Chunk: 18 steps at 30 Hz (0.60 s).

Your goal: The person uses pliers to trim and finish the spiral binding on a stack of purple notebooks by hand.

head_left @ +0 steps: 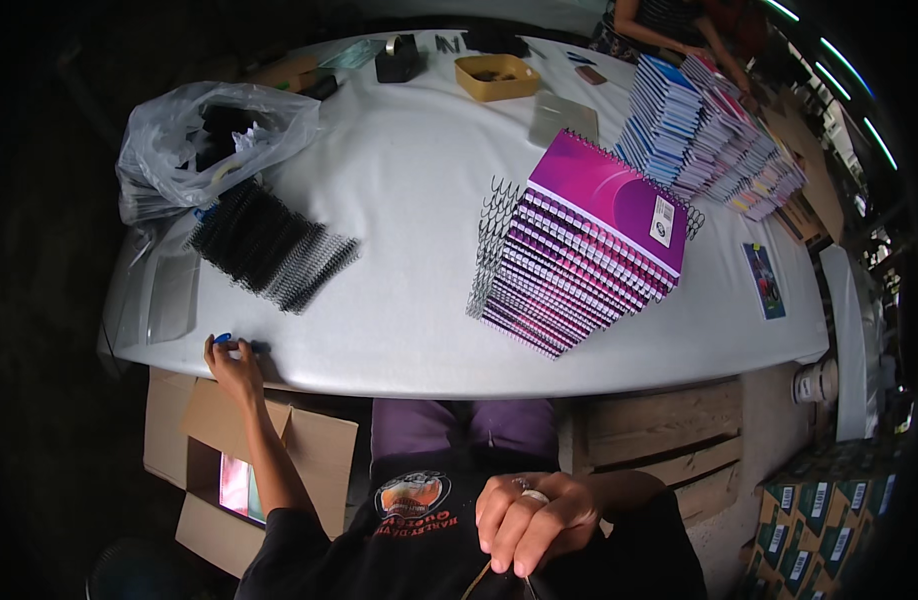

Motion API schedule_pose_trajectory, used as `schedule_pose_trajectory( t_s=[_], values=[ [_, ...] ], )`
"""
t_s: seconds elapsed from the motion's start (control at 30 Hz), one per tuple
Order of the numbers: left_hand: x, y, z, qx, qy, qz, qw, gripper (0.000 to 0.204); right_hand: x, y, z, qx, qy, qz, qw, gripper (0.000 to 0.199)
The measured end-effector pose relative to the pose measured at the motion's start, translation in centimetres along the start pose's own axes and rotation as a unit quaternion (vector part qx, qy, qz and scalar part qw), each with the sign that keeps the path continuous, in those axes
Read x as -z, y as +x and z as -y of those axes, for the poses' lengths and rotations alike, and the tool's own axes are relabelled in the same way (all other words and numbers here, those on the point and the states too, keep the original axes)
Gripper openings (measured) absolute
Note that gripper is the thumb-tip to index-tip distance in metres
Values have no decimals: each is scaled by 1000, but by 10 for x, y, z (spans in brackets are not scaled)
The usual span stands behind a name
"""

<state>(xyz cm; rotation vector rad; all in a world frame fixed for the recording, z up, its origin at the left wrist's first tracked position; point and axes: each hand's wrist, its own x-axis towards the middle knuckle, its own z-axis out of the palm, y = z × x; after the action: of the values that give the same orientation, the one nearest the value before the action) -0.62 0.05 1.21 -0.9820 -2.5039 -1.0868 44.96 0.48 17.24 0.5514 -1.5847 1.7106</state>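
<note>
Along the near left edge of the silvery table [409, 350], left hand [239, 372]: bent at the fingers, closed round a small blue object [222, 339], next to a dark piece [262, 348] on the cloth.
Before the chest, right hand [539, 515]: folded downward at the fingers, tips nearly together above thin strands [476, 580]; cannot tell whether gripped, with the thumb mostly hidden.
Clear plastic bag [154, 155]: gaping at the top, filled with black material [217, 132] and white scraps [249, 138].
Yellow tray [504, 91]: set at the far side, holding small dark bits [496, 74].
Cardboard box [317, 455]: flaps spread, below the table edge under the left forearm, containing a pink-and-green printed item [241, 485].
Black wire coils [264, 245]: bundled in front of the bag.
Purple spiral notebooks [589, 200]: stacked tall, right of centre, well apart from the left hand.
</note>
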Motion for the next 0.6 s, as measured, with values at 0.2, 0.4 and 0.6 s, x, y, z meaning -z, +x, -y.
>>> schedule_pose_trajectory(
  t_s=[0.2, 0.4, 0.6],
  values=[
    [-22, -83, -61, 10, -129, 66, 989, 41, 35, -39, -36, -293, -16, -208, 933, 26],
    [-29, -157, -116, -6, -377, 246, 893, 26, 64, -63, -147, -434, 89, -363, 820, 60],
    [-6, -199, -199, -215, -446, 288, 819, 24, 53, -53, -162, -247, 22, -482, 840, 27]
  ],
)
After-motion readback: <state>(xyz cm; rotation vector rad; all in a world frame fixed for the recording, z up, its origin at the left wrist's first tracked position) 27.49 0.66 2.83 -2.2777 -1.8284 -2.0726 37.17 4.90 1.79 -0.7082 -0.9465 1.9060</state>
